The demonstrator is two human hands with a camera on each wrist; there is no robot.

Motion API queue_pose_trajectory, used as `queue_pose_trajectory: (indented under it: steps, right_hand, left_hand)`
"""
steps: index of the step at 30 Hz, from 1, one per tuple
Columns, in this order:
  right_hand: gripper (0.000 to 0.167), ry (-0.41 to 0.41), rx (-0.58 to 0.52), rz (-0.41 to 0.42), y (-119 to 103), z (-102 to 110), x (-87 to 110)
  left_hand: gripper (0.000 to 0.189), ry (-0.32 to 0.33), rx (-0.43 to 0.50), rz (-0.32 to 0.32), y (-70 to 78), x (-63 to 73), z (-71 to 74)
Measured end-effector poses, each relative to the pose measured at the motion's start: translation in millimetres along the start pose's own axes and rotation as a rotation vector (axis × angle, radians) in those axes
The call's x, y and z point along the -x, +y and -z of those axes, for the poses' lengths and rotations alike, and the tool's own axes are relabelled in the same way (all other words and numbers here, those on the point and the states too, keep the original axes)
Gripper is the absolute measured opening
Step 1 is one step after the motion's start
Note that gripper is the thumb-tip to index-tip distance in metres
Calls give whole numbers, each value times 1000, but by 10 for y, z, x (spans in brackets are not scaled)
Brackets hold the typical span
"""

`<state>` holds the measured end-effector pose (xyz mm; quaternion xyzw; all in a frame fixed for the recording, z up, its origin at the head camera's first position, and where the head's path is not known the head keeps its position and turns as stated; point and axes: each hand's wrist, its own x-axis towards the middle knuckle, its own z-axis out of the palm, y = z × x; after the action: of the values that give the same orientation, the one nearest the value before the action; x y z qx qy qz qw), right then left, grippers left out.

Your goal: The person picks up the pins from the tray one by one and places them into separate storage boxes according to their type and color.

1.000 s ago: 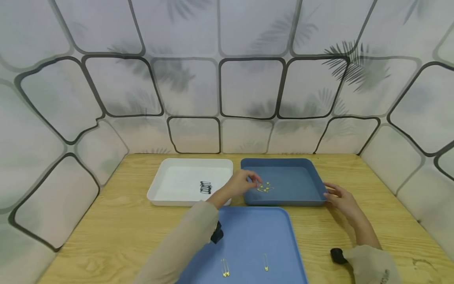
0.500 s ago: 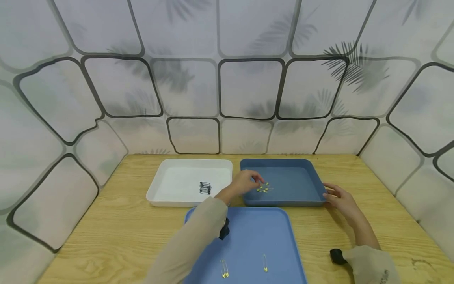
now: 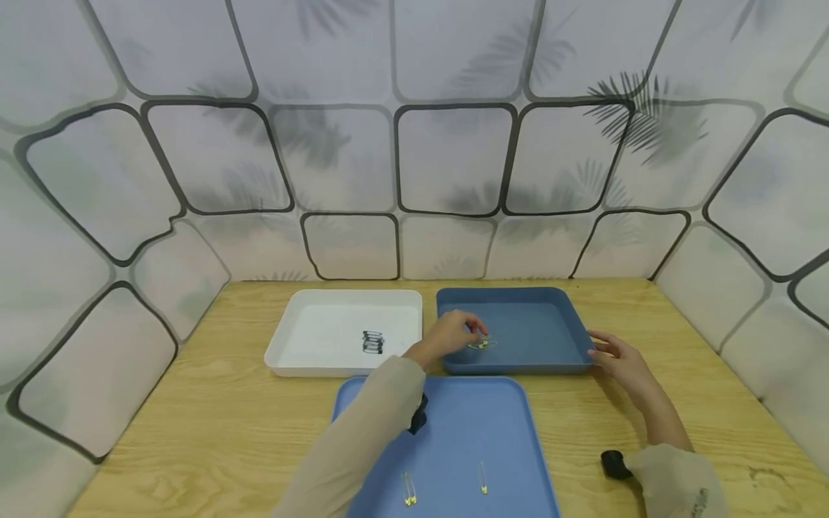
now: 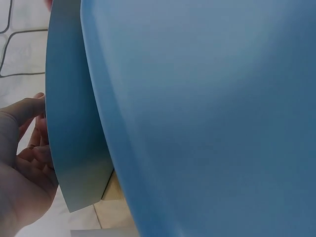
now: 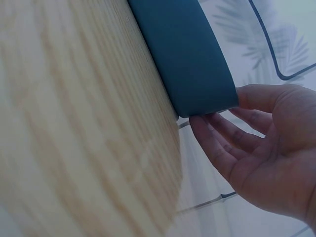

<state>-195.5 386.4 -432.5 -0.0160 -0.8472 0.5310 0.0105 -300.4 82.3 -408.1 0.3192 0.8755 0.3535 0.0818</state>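
In the head view, my left hand [image 3: 448, 337] reaches into the dark blue tray [image 3: 531, 324], fingers bent down over a small cluster of gold safety pins [image 3: 482, 344]. Its fingertips cover part of the cluster, and whether they pinch a pin is hidden. In the left wrist view, the tray's wall blocks the fingertips of that hand [image 4: 29, 163]. My right hand [image 3: 624, 365] holds the same tray at its near right corner. The right wrist view has the thumb on the rim and the fingers [image 5: 217, 148] against the wall's underside.
To the left stands a white tray [image 3: 324, 338] with several black safety pins [image 3: 372, 342] lined up in it. A lighter blue tray [image 3: 466, 417] lies in front, holding a few gold safety pins [image 3: 409, 489]. All rest on a wooden table [image 3: 194, 410] before a patterned backdrop.
My left hand has shifted slightly to the right over the gold safety pins, covering more of them. The right hand stays at the dark blue tray's corner.
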Motion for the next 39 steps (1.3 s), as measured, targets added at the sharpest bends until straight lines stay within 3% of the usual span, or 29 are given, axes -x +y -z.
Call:
queue_pose_trajectory:
  steps: [15,28,39]
  right_hand:
    - [54,2,-22,5,29,13,-18]
    - [55,-8,-12,8,41,22,-11]
    - [55,-4,-9,5,37,27,-14]
  left_hand:
    - [12,-16,-108,43,-44,-140,-115]
    - [13,-18,-100,71,-13,-153,-114]
    - [12,-8,-75,47,-3,-111,-94]
